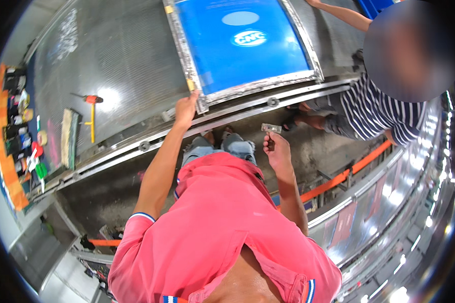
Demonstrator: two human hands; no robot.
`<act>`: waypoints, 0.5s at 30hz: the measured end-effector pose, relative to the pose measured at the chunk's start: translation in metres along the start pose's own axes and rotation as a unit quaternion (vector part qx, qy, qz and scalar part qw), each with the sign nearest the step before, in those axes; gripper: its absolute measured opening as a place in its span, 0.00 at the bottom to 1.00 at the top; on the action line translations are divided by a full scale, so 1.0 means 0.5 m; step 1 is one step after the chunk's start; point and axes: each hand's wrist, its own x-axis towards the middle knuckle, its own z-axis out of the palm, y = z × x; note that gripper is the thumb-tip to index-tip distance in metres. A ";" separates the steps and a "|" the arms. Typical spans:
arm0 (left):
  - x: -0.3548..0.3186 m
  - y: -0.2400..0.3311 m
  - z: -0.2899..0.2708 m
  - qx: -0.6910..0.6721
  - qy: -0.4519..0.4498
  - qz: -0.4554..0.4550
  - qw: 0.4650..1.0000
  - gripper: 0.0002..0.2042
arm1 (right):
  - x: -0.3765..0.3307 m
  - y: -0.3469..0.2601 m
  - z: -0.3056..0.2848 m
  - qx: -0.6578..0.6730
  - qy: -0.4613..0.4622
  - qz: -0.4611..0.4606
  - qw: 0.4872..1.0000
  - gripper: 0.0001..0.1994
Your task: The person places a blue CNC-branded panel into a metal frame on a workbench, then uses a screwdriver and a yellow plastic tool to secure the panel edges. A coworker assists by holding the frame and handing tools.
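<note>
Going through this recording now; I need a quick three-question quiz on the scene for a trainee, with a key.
1. What shape of thing does the right hand hold?
2. At which pictured corner of the blue-centred frame is the left hand?
A) upper left
B) lower left
C) lower right
3. True or false: the striped shirt is pictured to the right of the blue-centred frame.

Key:
1. A small rectangular piece; exactly what it is cannot be told.
2. B
3. True
</note>
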 end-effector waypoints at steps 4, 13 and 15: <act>-0.043 0.029 -0.003 -0.073 -0.076 0.003 0.994 0.30 | -0.017 -0.018 -0.017 0.044 0.046 -0.034 0.997 0.07; -0.081 0.015 0.063 0.112 -0.091 0.012 0.989 0.35 | 0.009 -0.113 -0.037 0.070 0.078 -0.128 0.986 0.08; -0.118 0.082 0.066 0.022 -0.112 -0.023 0.993 0.32 | 0.051 -0.116 -0.082 0.079 0.075 -0.112 0.988 0.08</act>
